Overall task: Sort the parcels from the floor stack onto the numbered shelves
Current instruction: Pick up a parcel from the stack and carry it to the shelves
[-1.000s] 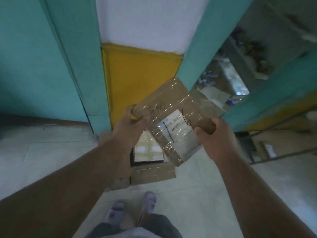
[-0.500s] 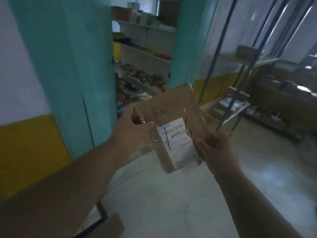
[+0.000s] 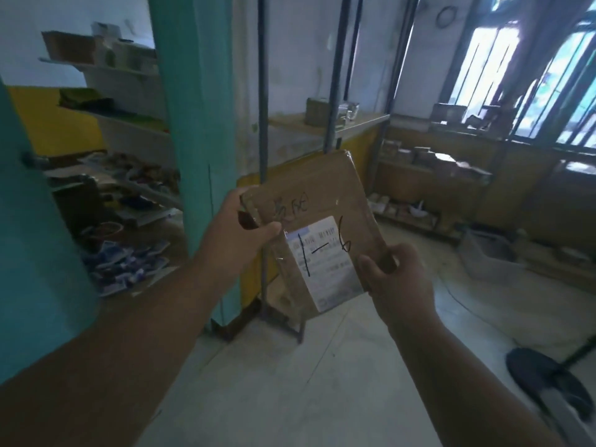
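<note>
Head view: parcel [image 3: 317, 221] held up at chest height, clear of floor and shelves, left hand [image 3: 237, 235] gripping its upper-left corner with thumb curled over the top face, right hand [image 3: 395, 279] gripping the lower-right edge, fingers wrapped behind. Outlook swung from teal pillar [image 3: 193, 124] and yellow wall, a second ago, round to metal shelving [image 3: 332, 124] ahead; floor stack gone from sight. Probably in transit, label read, slot being sought. Label [image 3: 324, 256] marked "1-6" in pen; printed text and scrawl above illegible. Shelf numbers not discernible; far shelves blurred; right fingers mostly hidden behind parcel.
</note>
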`<state>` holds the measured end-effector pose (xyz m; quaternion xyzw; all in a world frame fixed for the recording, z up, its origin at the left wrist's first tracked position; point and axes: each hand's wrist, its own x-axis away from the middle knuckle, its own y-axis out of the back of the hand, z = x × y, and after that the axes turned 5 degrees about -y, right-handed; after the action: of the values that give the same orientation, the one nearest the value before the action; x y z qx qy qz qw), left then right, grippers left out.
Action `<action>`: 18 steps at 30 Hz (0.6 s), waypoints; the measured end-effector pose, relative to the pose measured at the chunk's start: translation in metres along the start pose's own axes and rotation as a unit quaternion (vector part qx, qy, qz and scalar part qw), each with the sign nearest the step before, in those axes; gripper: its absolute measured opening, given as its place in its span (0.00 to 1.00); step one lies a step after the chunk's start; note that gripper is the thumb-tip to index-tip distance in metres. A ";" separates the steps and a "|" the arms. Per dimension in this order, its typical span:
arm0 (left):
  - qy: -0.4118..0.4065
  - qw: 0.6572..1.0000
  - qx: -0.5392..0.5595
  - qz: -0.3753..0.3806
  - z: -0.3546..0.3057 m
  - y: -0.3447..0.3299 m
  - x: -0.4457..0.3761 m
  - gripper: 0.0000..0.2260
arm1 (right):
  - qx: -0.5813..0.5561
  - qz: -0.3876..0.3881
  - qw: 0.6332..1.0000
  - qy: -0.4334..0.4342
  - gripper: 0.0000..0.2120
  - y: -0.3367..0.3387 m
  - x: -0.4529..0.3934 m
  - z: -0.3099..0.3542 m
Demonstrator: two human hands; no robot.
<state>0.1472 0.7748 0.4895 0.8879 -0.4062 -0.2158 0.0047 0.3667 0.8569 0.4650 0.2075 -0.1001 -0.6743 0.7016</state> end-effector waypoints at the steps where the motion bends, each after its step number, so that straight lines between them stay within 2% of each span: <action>1: 0.001 1.000 0.015 0.010 0.007 -0.020 -0.022 0.25 | 0.008 -0.017 1.000 0.005 0.10 0.004 -0.022 -0.001; 6: 0.018 0.992 0.081 0.098 0.014 -0.129 -0.121 0.24 | 0.048 -0.086 0.995 0.002 0.11 0.049 -0.127 -0.005; 9: -0.003 0.985 0.095 0.145 0.007 -0.196 -0.172 0.22 | 0.045 -0.119 0.992 -0.003 0.10 0.079 -0.187 -0.014; 13: -0.021 0.979 0.114 0.168 0.008 -0.284 -0.228 0.25 | 0.037 -0.154 0.987 -0.005 0.11 0.105 -0.265 -0.045; 18: -0.043 0.981 0.090 0.165 0.017 -0.384 -0.300 0.24 | 0.031 -0.142 0.989 0.010 0.12 0.133 -0.385 -0.083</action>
<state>0.2435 1.2516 0.5169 0.7955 -0.5644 -0.2130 -0.0575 0.4943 1.2507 0.5015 0.2485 -0.0834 -0.7613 0.5931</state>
